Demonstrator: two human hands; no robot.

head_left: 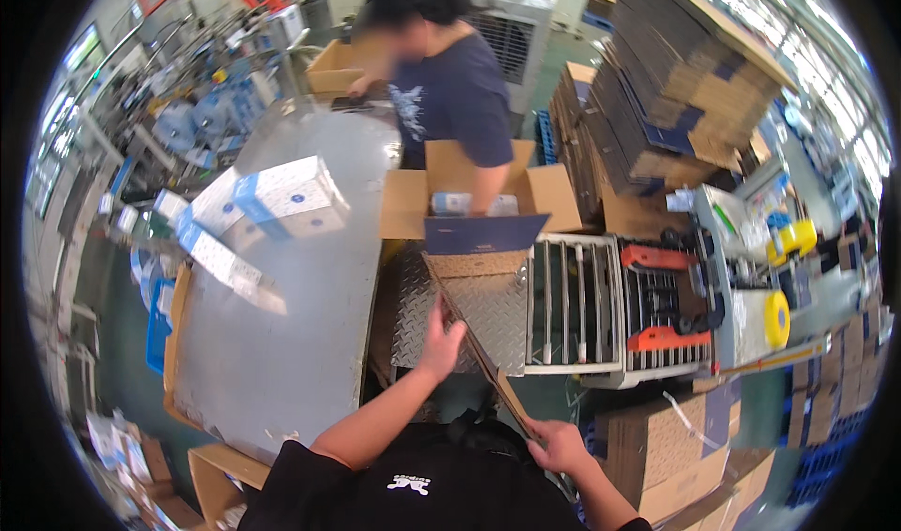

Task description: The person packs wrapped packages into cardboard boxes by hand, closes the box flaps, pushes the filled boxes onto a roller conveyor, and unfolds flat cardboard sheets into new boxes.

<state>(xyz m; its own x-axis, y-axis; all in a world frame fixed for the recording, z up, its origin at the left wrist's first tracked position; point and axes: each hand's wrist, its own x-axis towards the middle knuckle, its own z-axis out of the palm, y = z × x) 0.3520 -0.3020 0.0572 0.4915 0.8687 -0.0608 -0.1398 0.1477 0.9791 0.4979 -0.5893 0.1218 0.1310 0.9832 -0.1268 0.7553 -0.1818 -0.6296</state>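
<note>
A folded-flat cardboard box (483, 357), seen nearly edge-on, slants in front of my body. My left hand (441, 341) is closed on its edge near the upper end, and my right hand (560, 446) grips its lower right end. Just beyond its top corner, an open brown and dark blue carton (481, 250) stands on a diamond-plate metal platform (422, 320), flaps spread. White-and-blue packs (450, 203) lie inside that carton, where a co-worker's arm (488, 179) reaches in.
Several white-and-blue packs (286, 193) rest on the metal table (282, 343) at left. A roller conveyor (577, 306) leads right to a machine with orange-red parts (657, 259). Tall stacks of flat cartons (694, 62) rise behind. More cartons (671, 437) sit at my lower right.
</note>
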